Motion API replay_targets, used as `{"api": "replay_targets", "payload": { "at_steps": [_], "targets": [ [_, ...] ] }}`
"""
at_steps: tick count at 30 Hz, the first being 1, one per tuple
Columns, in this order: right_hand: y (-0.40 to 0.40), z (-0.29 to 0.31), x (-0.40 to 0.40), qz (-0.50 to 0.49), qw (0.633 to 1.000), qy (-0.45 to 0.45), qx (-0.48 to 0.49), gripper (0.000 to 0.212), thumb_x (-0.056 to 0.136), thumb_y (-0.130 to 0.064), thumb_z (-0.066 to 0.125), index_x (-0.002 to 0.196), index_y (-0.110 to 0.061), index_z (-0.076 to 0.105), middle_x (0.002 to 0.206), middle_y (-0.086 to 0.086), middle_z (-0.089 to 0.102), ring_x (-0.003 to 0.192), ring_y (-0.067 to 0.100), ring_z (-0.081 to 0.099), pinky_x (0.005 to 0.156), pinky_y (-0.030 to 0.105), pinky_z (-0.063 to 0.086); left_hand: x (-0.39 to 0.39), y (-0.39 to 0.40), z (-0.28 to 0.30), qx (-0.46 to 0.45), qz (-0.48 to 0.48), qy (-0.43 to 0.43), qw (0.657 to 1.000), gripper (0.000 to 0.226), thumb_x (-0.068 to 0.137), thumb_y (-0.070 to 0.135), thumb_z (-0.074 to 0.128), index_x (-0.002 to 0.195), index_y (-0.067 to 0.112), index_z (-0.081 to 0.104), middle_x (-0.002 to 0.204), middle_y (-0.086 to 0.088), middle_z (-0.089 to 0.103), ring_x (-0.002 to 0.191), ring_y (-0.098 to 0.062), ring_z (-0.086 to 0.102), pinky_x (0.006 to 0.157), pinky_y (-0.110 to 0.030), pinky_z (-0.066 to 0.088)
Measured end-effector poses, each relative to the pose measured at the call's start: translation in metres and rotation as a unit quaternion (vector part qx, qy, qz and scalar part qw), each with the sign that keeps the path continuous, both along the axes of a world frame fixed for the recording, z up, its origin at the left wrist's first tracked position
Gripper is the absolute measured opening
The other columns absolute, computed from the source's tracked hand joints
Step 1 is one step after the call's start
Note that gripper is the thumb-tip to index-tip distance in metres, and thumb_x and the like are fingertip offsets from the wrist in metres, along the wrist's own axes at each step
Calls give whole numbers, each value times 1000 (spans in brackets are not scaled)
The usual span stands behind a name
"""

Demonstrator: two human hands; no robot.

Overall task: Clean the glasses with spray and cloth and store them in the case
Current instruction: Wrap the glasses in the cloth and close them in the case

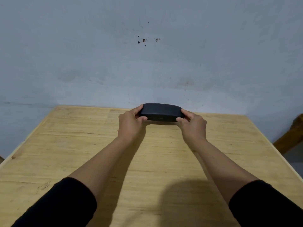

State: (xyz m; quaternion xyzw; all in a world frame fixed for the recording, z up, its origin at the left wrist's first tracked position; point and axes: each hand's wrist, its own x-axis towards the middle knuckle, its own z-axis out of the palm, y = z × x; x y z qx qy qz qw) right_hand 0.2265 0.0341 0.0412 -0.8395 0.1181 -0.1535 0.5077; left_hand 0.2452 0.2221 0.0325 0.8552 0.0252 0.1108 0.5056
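Observation:
A closed black glasses case [161, 111] is held near the far edge of the wooden table [82, 145], its shadow falling on the wood just beneath it. My left hand [131, 122] grips its left end and my right hand [193, 123] grips its right end, thumbs along the front seam. The case lid is shut, so its inside is hidden. No glasses, spray bottle or cloth appear in view.
A pale blue-grey wall [147, 63] with dark marks rises right behind the table's far edge. A brown wooden object [291, 135] stands beyond the table's right edge. Both black sleeves reach in from the bottom of the view.

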Motion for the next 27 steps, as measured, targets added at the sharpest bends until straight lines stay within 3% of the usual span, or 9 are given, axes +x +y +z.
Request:
{"api": "replay_targets", "payload": {
  "at_steps": [2,8,15,17,20,24,27],
  "targets": [
    [1,-4,12,2,1000,2,-14,42,86,-14,63,128,-14,56,126,6,62,96,2,51,89,15,38,11,-1,-5,8,3,5,1000,47,85,12,65,130,17,53,126,-5,62,113,-11,56,93,-6,28],
    [3,-16,35,7,998,24,-58,42,87,-18,62,129,-16,55,127,6,62,114,15,56,88,18,34,32,0,-19,41,12,15,999,48,85,13,66,131,16,52,119,-8,66,115,-18,56,96,-11,29],
    [4,-25,38,4,998,19,-61,43,87,-16,63,129,-16,54,129,4,61,108,9,55,89,14,33,37,0,-27,44,22,21,999,48,84,13,67,130,17,53,123,-10,63,114,-19,57,98,-14,30],
    [4,-26,39,12,997,18,-79,43,88,-17,62,131,-15,53,131,5,59,112,14,56,89,15,32,36,-1,-26,59,21,28,998,49,86,15,65,132,18,50,123,-12,62,118,-21,54,99,-16,30],
    [2,-26,37,44,990,23,-134,46,91,-18,57,136,-12,46,137,7,53,123,19,51,92,12,29,34,-3,-18,103,12,45,994,50,90,18,60,137,19,44,126,-12,59,124,-23,46,100,-19,31],
    [-3,-23,35,94,961,46,-255,51,95,-22,50,142,-12,34,144,6,45,132,22,40,105,30,34,29,-4,-8,196,-16,65,978,53,92,25,54,141,19,37,118,-11,62,109,-25,54,87,-28,43],
    [-5,-21,29,122,925,106,-344,61,96,-31,43,149,-17,15,156,4,21,142,22,21,111,37,28,24,-7,-3,254,-37,74,964,49,89,31,58,133,18,41,116,-6,60,103,-24,55,78,-31,44]
  ]
}}
